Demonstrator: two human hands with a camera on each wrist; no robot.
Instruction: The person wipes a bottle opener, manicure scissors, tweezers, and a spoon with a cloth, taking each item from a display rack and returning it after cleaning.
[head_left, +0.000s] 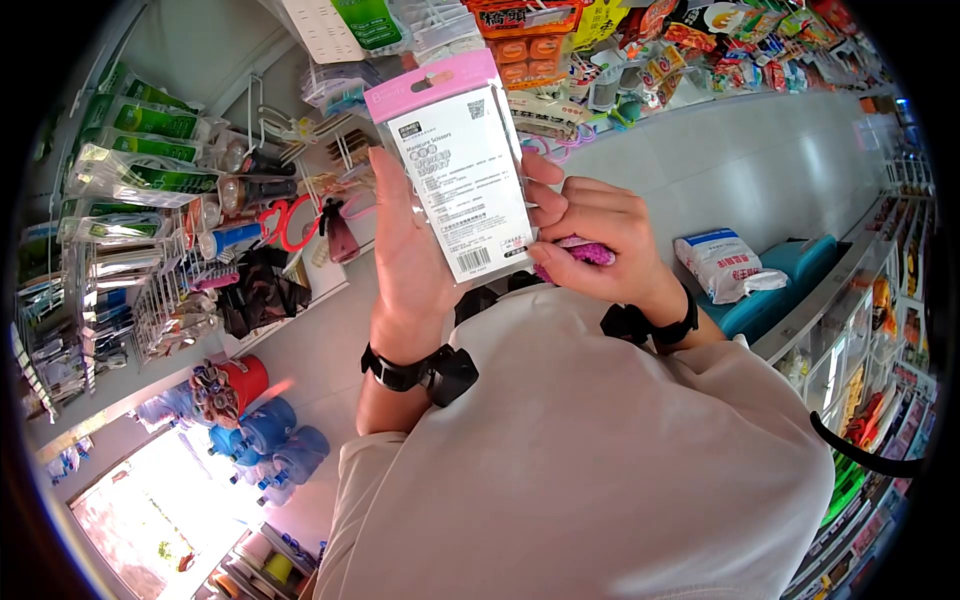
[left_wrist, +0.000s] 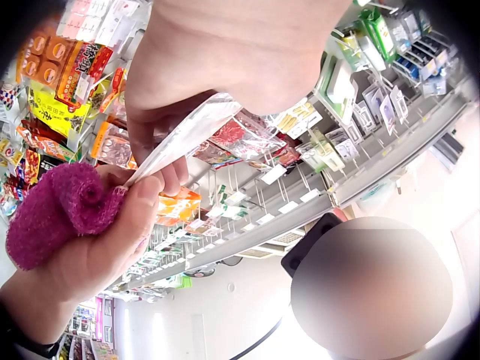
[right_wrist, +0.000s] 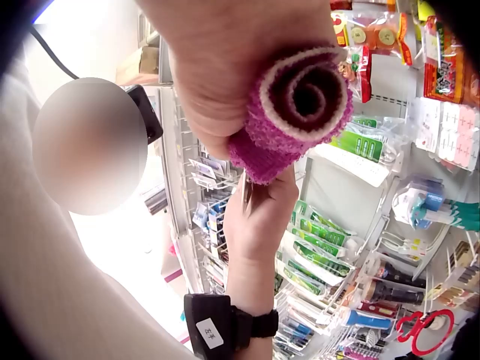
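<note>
A flat pack of manicure scissors [head_left: 465, 175] with a pink header and hang hole is held up, its printed white back towards the head camera. My left hand [head_left: 405, 250] grips it from behind, thumb along the left edge and fingertips coming round the right edge. The scissors themselves are hidden behind the printed card. My right hand [head_left: 610, 225] holds a rolled purple fuzzy cloth [right_wrist: 300, 105] against its palm. Its thumb and fingers are also at the pack's lower right edge, which shows nearly edge-on in the left wrist view.
On the left stands a hook rack with green packs [head_left: 150, 120] and red-handled scissors [head_left: 290, 222]. Snack bags [head_left: 690, 35] fill a shelf ahead. A white bag [head_left: 725, 262] lies on a teal seat at the right. Blue water jugs [head_left: 265, 425] and a red bucket [head_left: 243, 380] stand low left.
</note>
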